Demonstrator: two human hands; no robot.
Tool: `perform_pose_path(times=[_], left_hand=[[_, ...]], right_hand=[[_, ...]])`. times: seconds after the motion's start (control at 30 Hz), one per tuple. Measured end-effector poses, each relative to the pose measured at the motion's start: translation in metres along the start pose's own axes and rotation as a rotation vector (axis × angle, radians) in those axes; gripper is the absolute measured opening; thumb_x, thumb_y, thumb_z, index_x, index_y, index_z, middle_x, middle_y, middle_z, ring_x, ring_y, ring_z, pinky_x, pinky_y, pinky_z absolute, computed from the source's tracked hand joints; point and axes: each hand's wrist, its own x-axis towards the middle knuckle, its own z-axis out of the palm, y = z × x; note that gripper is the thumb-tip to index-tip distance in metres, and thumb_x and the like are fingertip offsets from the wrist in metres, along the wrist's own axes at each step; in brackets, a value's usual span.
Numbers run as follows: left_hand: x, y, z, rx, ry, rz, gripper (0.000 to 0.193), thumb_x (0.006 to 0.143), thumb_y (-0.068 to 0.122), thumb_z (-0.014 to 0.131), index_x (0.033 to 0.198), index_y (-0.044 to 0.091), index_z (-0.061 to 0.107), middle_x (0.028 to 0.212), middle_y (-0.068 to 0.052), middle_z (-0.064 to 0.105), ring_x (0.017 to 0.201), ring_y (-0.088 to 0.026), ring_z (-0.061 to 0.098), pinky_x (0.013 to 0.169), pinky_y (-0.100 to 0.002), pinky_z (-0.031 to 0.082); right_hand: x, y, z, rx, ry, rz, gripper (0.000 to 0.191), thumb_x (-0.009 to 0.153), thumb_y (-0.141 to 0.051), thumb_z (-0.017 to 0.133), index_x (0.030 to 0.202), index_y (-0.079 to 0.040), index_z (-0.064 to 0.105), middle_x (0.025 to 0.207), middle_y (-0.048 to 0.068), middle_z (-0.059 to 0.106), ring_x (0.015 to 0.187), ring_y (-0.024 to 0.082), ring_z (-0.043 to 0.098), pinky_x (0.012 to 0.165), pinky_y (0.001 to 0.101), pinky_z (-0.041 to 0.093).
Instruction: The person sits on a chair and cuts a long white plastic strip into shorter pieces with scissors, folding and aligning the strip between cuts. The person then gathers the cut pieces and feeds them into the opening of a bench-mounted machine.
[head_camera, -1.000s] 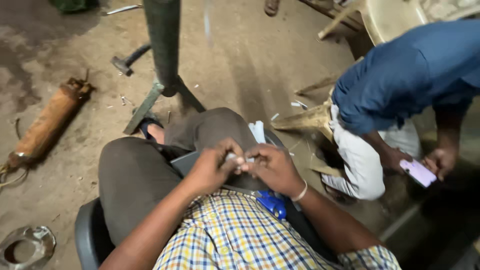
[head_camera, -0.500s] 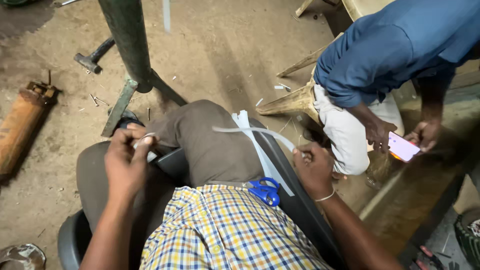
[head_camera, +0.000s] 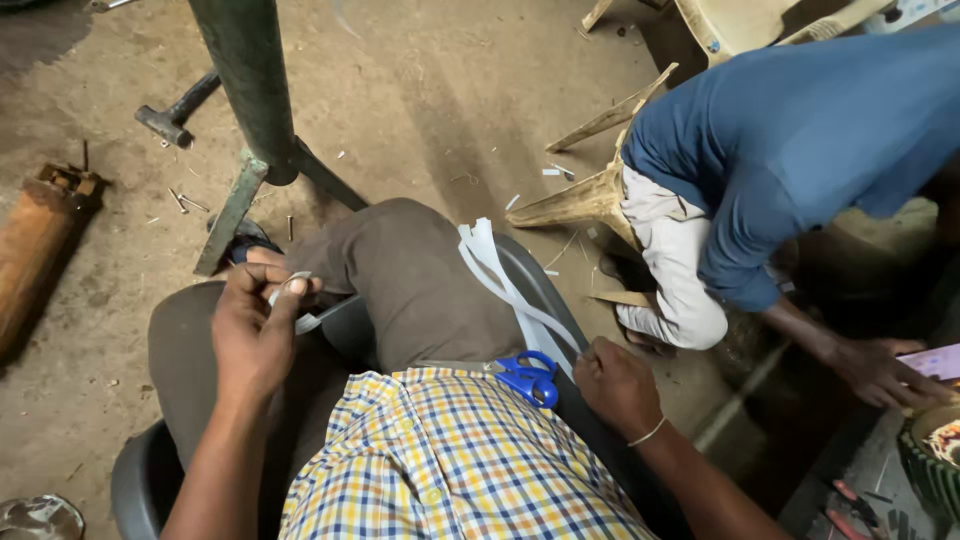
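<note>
While the left hand (head_camera: 255, 335) pinches 1 small white strip (head_camera: 290, 295), the right hand (head_camera: 618, 385) grips the loose white strips (head_camera: 505, 280) beside the blue scissors (head_camera: 528, 378), so plenty looks left to trim.

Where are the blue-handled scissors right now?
The blue-handled scissors lie in the person's lap, at the checked shirt hem, just left of the right hand.

Dirt floor (head_camera: 430, 110) — hammer (head_camera: 172, 115), rusty cylinder (head_camera: 35, 250), scattered nails (head_camera: 185, 203) and wood scraps (head_camera: 610, 115).
</note>
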Motion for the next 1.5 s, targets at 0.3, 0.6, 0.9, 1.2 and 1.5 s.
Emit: perform_pose_path(times=[0.3,0.6,0.9,1.2,1.5], left_hand=[[0.003,-0.003,-0.005,0.056,0.007,-0.033,0.010,0.102,-0.004,0.060,0.108,0.001,0.053,0.102,-0.009,0.068,0.097,-0.016,0.071,0.088,-0.028,0.058],[-0.001,0.001,0.001,0.076,-0.007,-0.103,0.009,0.102,0.000,0.061,0.107,0.001,0.054,0.101,-0.011,0.071,0.092,-0.014,0.070,0.086,-0.029,0.059],[-0.001,0.007,0.006,0.010,0.000,-0.127,0.010,0.101,0.001,0.061,0.108,0.000,0.054,0.099,-0.010,0.070,0.092,-0.014,0.071,0.087,-0.028,0.059],[-0.005,0.005,0.003,0.113,0.028,-0.147,0.009,0.099,0.004,0.064,0.104,0.002,0.056,0.097,-0.007,0.071,0.089,-0.012,0.069,0.083,-0.026,0.055],[-0.007,-0.001,-0.012,0.251,0.073,-0.173,0.011,0.097,0.007,0.066,0.103,0.000,0.061,0.092,-0.010,0.075,0.083,-0.014,0.067,0.078,-0.028,0.053]], right_hand=[[0.002,-0.003,0.002,0.259,0.074,0.202,0.018,0.083,-0.012,0.074,0.074,-0.006,0.060,0.062,0.011,0.064,0.054,0.025,0.063,0.053,0.0359,0.049],[0.049,-0.024,0.026,0.182,-0.002,0.014,0.018,0.082,-0.014,0.073,0.078,-0.003,0.060,0.062,0.015,0.063,0.055,0.031,0.067,0.054,0.0406,0.052],[0.029,-0.011,0.012,-0.117,-0.217,-0.037,0.006,0.083,-0.012,0.067,0.079,-0.007,0.066,0.074,0.020,0.069,0.073,0.042,0.066,0.065,0.0529,0.051],[0.067,-0.022,-0.025,-0.012,-0.314,0.138,0.033,0.078,-0.039,0.081,0.080,-0.007,0.072,0.074,0.016,0.071,0.068,0.032,0.070,0.063,0.0435,0.054],[0.399,-0.045,-0.084,0.694,0.047,-0.588,0.043,0.106,-0.025,0.072,0.139,0.000,0.060,0.130,0.006,0.067,0.120,0.015,0.065,0.109,0.0329,0.052]])
